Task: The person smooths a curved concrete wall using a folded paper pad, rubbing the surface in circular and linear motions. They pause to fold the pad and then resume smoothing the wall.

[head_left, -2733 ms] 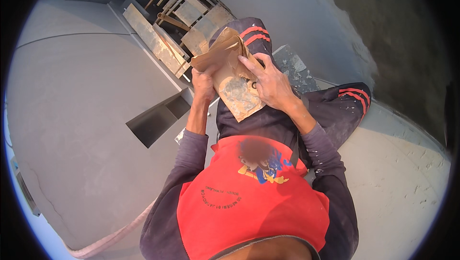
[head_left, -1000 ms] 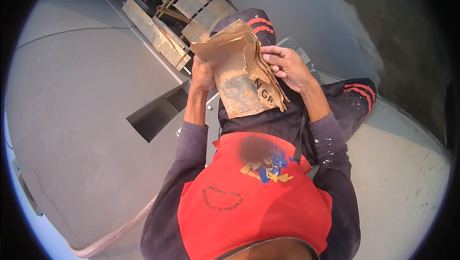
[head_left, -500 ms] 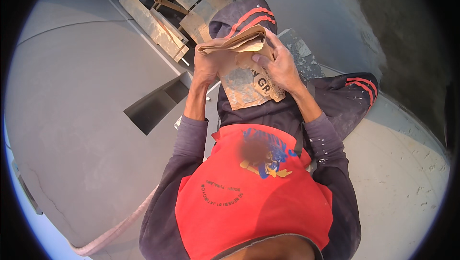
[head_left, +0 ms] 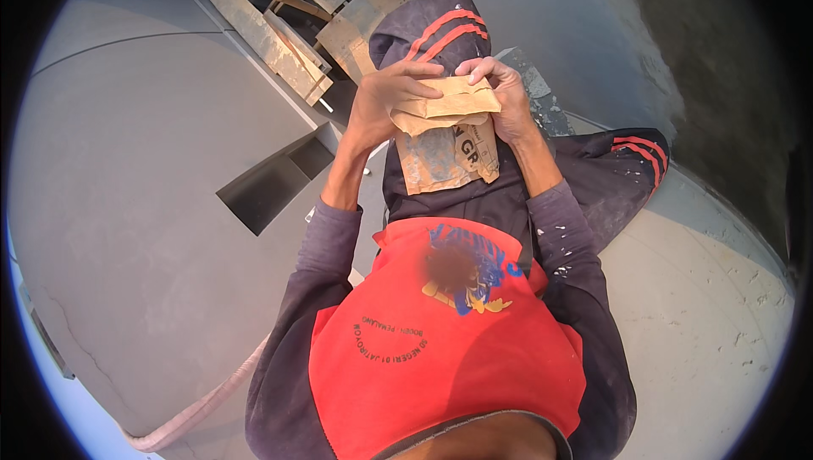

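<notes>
A torn brown paper bag piece [head_left: 436, 163] with dark print and grey smears lies over my dark trousers [head_left: 440, 206]. Its upper part is folded over toward me into a flat band. My left hand [head_left: 379, 106] closes on the left end of that band, with fingers laid along its top. At the right end, my right hand [head_left: 506, 97] grips the paper, thumb and fingertips near the upper corner. Some fingertips are hidden behind the paper.
A grey panel [head_left: 144, 146] with a rectangular recess [head_left: 275, 180] fills the left side. Worn boards and a wooden frame [head_left: 339, 2] stand beyond my knee. A spattered block [head_left: 542, 96] sits right of my hands. A pale pink hose [head_left: 203, 409] curves at lower left.
The paper's upper edge has been folded down toward me. My left fingers have come over the top of it, and my right hand has shifted from its front face up to the corner.
</notes>
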{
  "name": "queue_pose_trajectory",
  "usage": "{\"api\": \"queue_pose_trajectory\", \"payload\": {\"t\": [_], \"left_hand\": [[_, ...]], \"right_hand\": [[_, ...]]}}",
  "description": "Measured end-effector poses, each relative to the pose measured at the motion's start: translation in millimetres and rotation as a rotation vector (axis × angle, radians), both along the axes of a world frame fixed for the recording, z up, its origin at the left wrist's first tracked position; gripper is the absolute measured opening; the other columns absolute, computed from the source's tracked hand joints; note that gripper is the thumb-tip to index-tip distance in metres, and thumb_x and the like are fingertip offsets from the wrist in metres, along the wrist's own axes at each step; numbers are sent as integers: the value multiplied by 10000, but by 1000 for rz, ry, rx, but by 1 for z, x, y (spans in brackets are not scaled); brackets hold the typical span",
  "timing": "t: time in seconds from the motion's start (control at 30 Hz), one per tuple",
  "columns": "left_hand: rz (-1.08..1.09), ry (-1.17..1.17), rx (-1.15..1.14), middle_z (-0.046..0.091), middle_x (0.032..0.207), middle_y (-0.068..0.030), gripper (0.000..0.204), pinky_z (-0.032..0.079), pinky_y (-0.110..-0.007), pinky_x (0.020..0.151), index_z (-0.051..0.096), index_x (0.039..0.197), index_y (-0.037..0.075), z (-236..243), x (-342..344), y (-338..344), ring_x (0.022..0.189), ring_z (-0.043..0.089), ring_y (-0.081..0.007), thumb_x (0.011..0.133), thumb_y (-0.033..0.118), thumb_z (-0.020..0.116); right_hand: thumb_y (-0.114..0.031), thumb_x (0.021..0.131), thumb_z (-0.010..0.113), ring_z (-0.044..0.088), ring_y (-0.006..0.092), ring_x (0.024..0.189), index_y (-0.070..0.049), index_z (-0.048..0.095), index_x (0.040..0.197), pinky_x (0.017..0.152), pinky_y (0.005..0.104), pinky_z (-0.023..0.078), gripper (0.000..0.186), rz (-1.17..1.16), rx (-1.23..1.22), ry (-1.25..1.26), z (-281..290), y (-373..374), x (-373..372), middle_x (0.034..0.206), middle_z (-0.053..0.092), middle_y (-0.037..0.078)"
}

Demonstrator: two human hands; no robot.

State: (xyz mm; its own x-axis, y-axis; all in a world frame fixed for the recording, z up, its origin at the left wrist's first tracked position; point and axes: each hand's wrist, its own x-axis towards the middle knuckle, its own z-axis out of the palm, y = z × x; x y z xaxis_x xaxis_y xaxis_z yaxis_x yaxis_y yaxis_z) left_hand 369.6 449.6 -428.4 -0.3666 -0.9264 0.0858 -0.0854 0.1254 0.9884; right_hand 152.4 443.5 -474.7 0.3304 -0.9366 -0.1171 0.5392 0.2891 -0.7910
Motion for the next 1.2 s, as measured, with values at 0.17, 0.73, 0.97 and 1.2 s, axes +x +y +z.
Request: {"api": "queue_pose_trajectory", "payload": {"t": [0.17, 0.73, 0.97, 1.2], "left_hand": [[200, 62, -108, 674, 1081, -109, 277, 523, -309, 838, 739, 882, 55, -4, -15, 10, 973, 657, -214, 619, 53, 823], [86, 199, 42, 672, 1089, -137, 248, 520, -306, 872, 720, 869, 23, -28, -5, 11, 980, 653, -202, 647, 40, 827], [-57, 79, 280, 617, 1201, -178, 183, 495, -331, 932, 732, 920, 35, -10, 8, 2, 1091, 611, -257, 740, 0, 730], [-561, 553, 762, 423, 1409, -271, 415, 470, -379, 979, 572, 1246, -57, 29, 42, -34, 1232, 516, -362, 839, 13, 529]], "right_hand": [[-21, 860, 603, 585, 108, 838, -88, 587, 759, 761, 263, 521, 123, 11, 151, -252, 2, -2, 1, 976, 598, 36], [95, 773, 592, 576, 122, 886, -56, 658, 776, 819, 254, 473, 165, 64, -33, 44, -2, -1, -7, 999, 607, 55], [110, 738, 600, 579, 124, 857, -49, 661, 729, 802, 256, 466, 171, 18, -44, 21, -6, 1, -8, 938, 619, 49], [78, 722, 648, 582, 119, 869, -54, 676, 682, 792, 247, 461, 141, 256, -92, 49, 29, -4, -15, 924, 617, 44]]}}
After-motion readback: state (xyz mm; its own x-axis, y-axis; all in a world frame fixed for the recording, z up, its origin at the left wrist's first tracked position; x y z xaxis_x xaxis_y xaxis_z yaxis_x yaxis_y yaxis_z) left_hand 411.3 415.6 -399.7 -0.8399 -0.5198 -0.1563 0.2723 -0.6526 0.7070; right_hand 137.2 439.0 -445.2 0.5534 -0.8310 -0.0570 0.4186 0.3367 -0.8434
